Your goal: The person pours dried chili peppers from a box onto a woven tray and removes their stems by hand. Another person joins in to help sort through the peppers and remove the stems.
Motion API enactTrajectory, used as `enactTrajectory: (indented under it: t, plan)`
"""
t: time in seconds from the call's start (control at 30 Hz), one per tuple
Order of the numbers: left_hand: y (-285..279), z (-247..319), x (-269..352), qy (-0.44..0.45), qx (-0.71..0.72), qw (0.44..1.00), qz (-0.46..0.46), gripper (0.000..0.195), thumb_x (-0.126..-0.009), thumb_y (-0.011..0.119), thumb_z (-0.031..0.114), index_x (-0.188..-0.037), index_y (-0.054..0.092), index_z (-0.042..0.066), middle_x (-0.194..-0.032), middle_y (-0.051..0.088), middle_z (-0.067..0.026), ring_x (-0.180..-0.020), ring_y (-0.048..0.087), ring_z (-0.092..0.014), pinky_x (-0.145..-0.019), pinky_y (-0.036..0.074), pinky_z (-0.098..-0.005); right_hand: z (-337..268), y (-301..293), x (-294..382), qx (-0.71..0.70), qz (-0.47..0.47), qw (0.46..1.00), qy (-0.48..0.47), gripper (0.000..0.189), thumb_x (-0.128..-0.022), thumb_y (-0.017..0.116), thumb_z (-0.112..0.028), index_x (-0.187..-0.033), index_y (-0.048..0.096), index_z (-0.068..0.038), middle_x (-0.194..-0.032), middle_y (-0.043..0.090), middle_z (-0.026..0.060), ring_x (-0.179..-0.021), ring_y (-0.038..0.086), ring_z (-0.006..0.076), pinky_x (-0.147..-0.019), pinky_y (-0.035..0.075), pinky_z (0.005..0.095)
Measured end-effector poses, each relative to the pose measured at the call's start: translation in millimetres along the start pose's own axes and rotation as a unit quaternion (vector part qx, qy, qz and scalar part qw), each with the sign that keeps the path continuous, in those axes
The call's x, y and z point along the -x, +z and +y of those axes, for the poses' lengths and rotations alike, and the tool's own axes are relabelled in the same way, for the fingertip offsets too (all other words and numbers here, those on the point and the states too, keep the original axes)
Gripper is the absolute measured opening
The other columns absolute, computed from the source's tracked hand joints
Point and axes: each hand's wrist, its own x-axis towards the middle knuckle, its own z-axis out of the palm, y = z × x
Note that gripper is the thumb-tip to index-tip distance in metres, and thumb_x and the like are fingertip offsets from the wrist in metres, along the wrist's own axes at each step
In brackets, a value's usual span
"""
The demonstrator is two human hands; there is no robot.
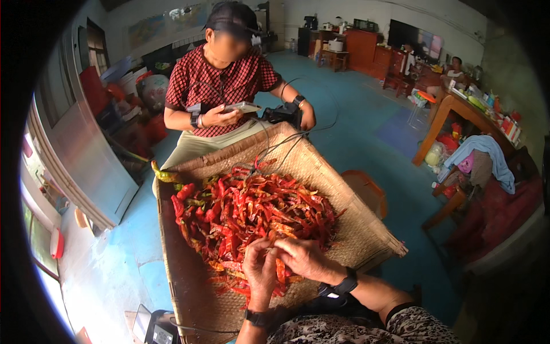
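A large woven basket tray [361, 219] holds a heap of red chili peppers [245, 202], many wrinkled and dried, some orange or yellowish. Above the near side of the heap, my left hand [260, 268] and my right hand [307, 258] meet at the fingertips. Pinched between them is a small brownish-red chili pepper [273, 235], partly hidden by the fingers. At the tray's far left corner lies a yellow-green pepper [164, 173], with plumper red peppers [185, 191] beside it. Both my wrists wear black bands.
Across the tray sits a person [219, 86] holding a phone [242, 107]. Black cables [275, 148] hang over the far rim. Left stands a metal door [86, 142]; right, a wooden table [477, 112] and a cloth-covered chair [481, 163]. Another person [455, 71] sits farther back.
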Motion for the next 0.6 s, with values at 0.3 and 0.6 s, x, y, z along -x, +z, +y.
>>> enactTrajectory:
  t: [0.3,0.6]
  plan:
    - [-26.8,-4.1,10.5,-0.035,0.009,0.998,0.048,0.008,-0.091,0.061,0.007,-0.099,0.059,0.005,-0.082,0.058,0.0018,-0.072,0.052,-0.007,-0.066,0.045,-0.0215,11.8,-35.0,13.6,0.083,0.049,0.991,-0.091,0.014,-0.082,0.065,-0.003,-0.094,0.059,-0.005,-0.077,0.061,0.0078,-0.066,0.064,0.0207,-0.052,0.052,0.0303]
    - [-20.0,9.2,-1.4,-0.065,0.008,0.996,0.053,0.011,-0.092,0.060,0.006,-0.102,0.056,0.005,-0.091,0.064,-0.0022,-0.081,0.060,-0.009,-0.070,0.049,-0.0219,68.0,-144.2,-15.0,0.306,0.171,0.931,0.104,0.053,-0.085,0.060,-0.004,-0.134,0.040,-0.004,-0.115,0.053,0.0218,-0.099,0.055,0.0402,-0.081,0.049,0.0403]
